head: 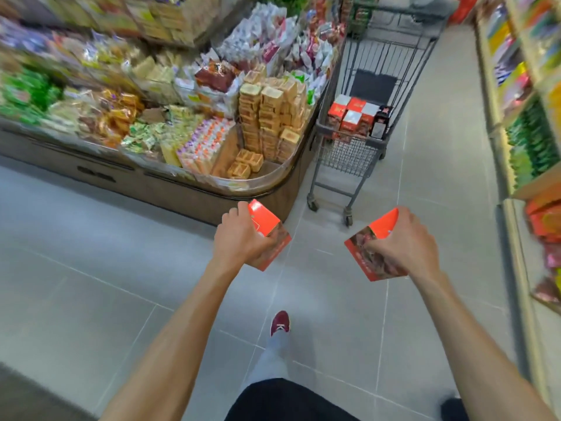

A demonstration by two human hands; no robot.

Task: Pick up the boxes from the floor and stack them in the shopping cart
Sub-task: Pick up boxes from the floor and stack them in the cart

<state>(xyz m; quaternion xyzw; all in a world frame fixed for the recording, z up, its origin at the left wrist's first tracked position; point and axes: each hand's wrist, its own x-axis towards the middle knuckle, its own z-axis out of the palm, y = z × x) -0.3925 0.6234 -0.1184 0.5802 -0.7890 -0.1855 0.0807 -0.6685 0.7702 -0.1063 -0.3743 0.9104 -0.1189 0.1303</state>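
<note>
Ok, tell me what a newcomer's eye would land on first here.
At centre, the left hand grips the left box and the right hand grips the right box, both orange. Ahead stands the shopping cart with red-and-white boxes stacked inside, beside a heaped snack display on its left.

Bright, even store light; motion blur smears the shelves (76,71), and wide-angle edges bend.

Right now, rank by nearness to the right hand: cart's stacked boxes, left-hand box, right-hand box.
1. Right-hand box, gripped by the right hand.
2. Left-hand box, alongside to its left.
3. Cart's stacked boxes, ahead in the shopping cart.
</note>
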